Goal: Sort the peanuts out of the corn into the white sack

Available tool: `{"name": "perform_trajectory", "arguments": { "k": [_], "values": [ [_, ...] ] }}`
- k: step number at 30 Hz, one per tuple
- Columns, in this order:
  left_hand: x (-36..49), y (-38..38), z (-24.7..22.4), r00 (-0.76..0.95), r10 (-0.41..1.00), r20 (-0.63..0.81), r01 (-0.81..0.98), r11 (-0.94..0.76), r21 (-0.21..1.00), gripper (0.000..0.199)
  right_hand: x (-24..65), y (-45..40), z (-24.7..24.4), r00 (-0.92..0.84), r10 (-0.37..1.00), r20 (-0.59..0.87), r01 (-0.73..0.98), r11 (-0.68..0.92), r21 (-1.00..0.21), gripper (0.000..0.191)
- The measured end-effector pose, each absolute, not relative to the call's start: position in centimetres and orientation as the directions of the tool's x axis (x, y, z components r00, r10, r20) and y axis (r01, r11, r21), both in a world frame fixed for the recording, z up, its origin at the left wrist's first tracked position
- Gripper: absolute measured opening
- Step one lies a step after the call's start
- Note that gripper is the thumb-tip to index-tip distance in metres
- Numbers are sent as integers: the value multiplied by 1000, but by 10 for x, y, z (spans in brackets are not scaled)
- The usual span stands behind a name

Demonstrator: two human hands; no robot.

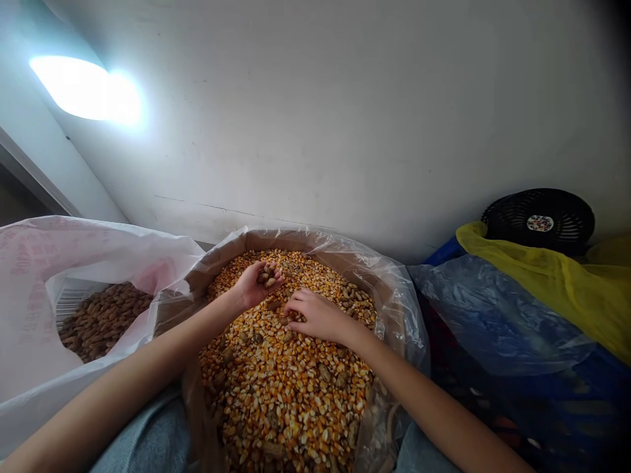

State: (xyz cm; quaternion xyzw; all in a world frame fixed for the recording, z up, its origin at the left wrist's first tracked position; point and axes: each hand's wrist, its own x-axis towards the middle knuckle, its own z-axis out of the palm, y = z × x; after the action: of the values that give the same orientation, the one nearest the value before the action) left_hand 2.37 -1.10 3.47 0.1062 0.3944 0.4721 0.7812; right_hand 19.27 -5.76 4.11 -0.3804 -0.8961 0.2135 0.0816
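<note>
A plastic-lined bag (394, 315) holds yellow corn kernels (280, 394) with unshelled peanuts (355, 299) mixed among them. Over the upper part of the corn, my left hand (256, 284) is turned palm up, its fingers curled round several peanuts (267, 276). Just right of it, my right hand (313, 315) reaches down to the kernels with bent fingers; what its fingertips hold, if anything, is hidden. To the left, a white sack (29, 295) contains a heap of brown peanuts (106, 322).
A pale wall (315, 118) rises behind the bags, with a bright lamp (83, 89) at upper left. On the right are a black fan (539, 217), yellow mesh (557, 272), clear plastic (497, 309) and a blue crate (557, 401). My knees flank the corn bag.
</note>
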Motion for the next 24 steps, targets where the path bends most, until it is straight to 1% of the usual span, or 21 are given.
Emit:
{"name": "perform_trajectory", "arguments": {
  "k": [1, 3, 5, 7, 9, 13, 15, 16, 18, 19, 21, 22, 24],
  "values": [
    [24, -11, 34, 250, 814, -524, -644, 544, 538, 20, 193, -57, 44, -692, 722, 4, 649, 624, -435, 18],
    [25, -11, 34, 277, 797, -537, -630, 573, 525, 22, 194, -56, 52, -647, 758, 81, 653, 606, -455, 18],
    [29, -13, 35, 314, 771, -554, -609, 611, 505, 24, 194, -56, 61, -554, 812, 186, 652, 561, -510, 20],
    [35, -18, 37, 360, 740, -569, -581, 655, 484, 24, 191, -56, 68, -458, 851, 258, 643, 517, -565, 22],
    [43, -25, 39, 409, 714, -568, -553, 690, 468, 22, 187, -56, 71, -416, 865, 281, 642, 498, -583, 22],
    [51, -35, 39, 463, 676, -573, -526, 730, 437, 17, 190, -56, 71, -408, 869, 279, 641, 491, -590, 20],
    [50, -33, 38, 460, 672, -580, -514, 734, 443, 17, 196, -58, 72, -447, 860, 248, 621, 497, -606, 16],
    [48, -31, 37, 456, 680, -575, -513, 728, 454, 17, 199, -59, 72, -502, 840, 205, 610, 512, -605, 15],
    [44, -26, 36, 429, 710, -558, -533, 698, 478, 17, 201, -63, 71, -655, 753, 66, 587, 562, -583, 13],
    [41, -23, 35, 408, 728, -552, -547, 678, 490, 17, 200, -65, 69, -719, 695, -13, 580, 591, -561, 14],
    [37, -19, 34, 360, 754, -550, -571, 644, 509, 17, 195, -69, 64, -784, 606, -137, 583, 643, -496, 16],
    [35, -17, 33, 341, 762, -551, -578, 632, 517, 17, 192, -70, 62, -792, 586, -171, 590, 664, -458, 16],
    [34, -16, 32, 323, 765, -558, -577, 626, 524, 17, 187, -70, 58, -788, 586, -188, 606, 687, -402, 14]
  ]
}}
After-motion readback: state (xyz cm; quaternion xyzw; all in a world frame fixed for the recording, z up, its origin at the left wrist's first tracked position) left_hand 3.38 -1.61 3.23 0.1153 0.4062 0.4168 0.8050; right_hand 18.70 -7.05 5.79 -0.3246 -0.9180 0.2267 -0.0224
